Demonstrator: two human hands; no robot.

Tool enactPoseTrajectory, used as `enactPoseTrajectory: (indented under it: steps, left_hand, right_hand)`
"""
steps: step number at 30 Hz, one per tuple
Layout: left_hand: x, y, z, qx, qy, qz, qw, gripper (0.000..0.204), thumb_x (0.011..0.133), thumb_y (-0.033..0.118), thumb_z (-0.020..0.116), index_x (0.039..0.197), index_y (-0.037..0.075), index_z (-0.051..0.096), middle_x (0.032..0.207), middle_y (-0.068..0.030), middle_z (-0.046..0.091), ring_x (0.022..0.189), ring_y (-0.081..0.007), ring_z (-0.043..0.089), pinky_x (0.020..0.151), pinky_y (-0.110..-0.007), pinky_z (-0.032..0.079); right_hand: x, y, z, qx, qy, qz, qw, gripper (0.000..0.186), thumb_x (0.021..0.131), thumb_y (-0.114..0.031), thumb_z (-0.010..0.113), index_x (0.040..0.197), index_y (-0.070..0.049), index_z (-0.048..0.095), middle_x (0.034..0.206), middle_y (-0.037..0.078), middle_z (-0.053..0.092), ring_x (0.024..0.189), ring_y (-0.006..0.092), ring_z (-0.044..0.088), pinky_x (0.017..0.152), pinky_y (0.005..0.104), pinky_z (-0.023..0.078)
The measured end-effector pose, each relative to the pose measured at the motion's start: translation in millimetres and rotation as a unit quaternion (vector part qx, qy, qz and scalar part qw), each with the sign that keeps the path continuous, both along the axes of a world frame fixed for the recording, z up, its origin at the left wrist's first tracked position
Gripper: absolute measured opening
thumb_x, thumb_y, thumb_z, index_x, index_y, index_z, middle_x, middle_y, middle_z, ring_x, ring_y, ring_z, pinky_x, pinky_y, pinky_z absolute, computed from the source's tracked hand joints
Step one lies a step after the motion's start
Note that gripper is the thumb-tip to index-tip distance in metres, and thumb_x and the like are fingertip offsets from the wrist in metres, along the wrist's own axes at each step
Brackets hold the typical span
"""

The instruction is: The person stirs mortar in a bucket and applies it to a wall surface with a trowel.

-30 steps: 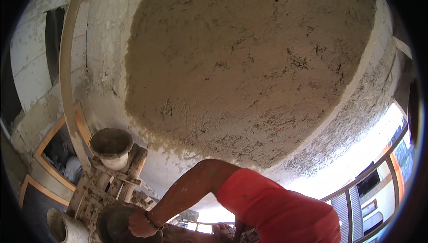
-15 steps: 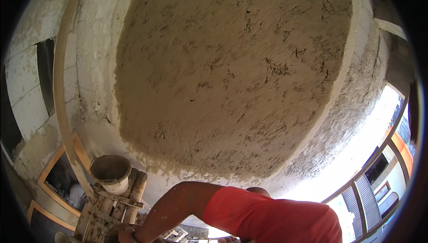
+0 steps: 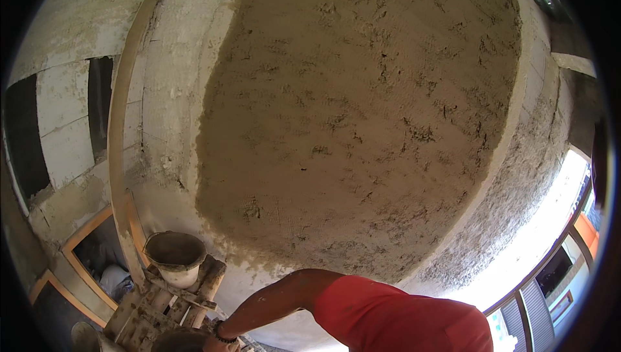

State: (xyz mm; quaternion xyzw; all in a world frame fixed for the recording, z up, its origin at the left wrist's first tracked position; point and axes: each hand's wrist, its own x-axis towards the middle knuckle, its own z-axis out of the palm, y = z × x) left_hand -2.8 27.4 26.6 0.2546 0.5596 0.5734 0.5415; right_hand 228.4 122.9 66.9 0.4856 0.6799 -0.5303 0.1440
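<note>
Neither of my own hands shows in the head view. A person in a red shirt (image 3: 407,316) is bent over along the lower edge, one bare arm (image 3: 278,300) stretched to the left. A dark beaded band circles that wrist. The person's hand (image 3: 220,346) is at the right side of a round, dark basin (image 3: 181,339), partly cut off by the lower edge; whether the hand holds anything cannot be made out. A mortar-stained bucket (image 3: 183,276) stands upright on rough wooden planks (image 3: 132,316) behind the basin.
A wall panel of wet, pitted mortar (image 3: 349,119) fills the middle. An upright wooden pole (image 3: 119,138) stands at left, near orange-framed openings (image 3: 87,235). Another container (image 3: 87,336) sits at the lower left. Bright daylight enters at right.
My view has shifted, so the wall and bucket appear farther right and lower. The person's hand has moved rightward relative to the bucket. The dark rounded shape above the red shoulder is no longer visible.
</note>
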Motion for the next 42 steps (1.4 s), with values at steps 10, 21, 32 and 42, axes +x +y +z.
enactPoseTrajectory:
  steps: [10,21,32,42]
  left_hand:
    - [-8.2,13.7,-25.7,-0.034,-0.005,-0.021,0.999,0.065,0.071,0.007,0.057,0.133,-0.007,0.046,0.125,-0.0232,0.054,0.105,-0.0361,0.056,0.089,-0.049,0.05]
    - [-17.2,6.7,-47.8,-0.042,0.096,-0.041,0.994,0.044,0.078,0.013,0.06,0.115,-0.009,0.057,0.107,-0.0209,0.061,0.086,-0.0327,0.055,0.076,-0.048,0.047]
    - [-26.8,4.4,-57.5,0.0,0.101,-0.05,0.994,0.043,0.076,0.015,0.061,0.113,-0.008,0.056,0.106,-0.0199,0.06,0.085,-0.032,0.053,0.073,-0.046,0.046]
    - [-16.9,10.2,-46.6,-0.02,0.086,-0.035,0.995,0.048,0.076,0.016,0.062,0.118,-0.006,0.055,0.111,-0.0207,0.059,0.088,-0.0333,0.054,0.075,-0.047,0.047]
  right_hand:
    - [19.7,-11.6,76.8,0.412,-0.053,0.188,0.89,0.01,0.07,-0.017,0.066,0.075,-0.009,0.07,0.079,0.012,0.071,0.077,0.03,0.07,0.062,0.0413,0.055]
    - [-39.7,-54.6,25.0,0.421,-0.102,0.266,0.861,0.023,0.078,-0.021,0.063,0.089,-0.006,0.076,0.091,0.015,0.074,0.087,0.0299,0.073,0.069,0.0416,0.059]
    - [-22.3,-33.0,-7.1,0.504,-0.151,0.264,0.809,0.023,0.081,-0.021,0.06,0.09,-0.007,0.076,0.093,0.013,0.074,0.088,0.0294,0.073,0.069,0.0413,0.06]
    - [-33.6,-18.7,3.3,0.432,-0.278,0.318,0.796,0.025,0.081,-0.023,0.063,0.095,-0.008,0.078,0.095,0.011,0.074,0.088,0.029,0.071,0.058,0.0437,0.058]
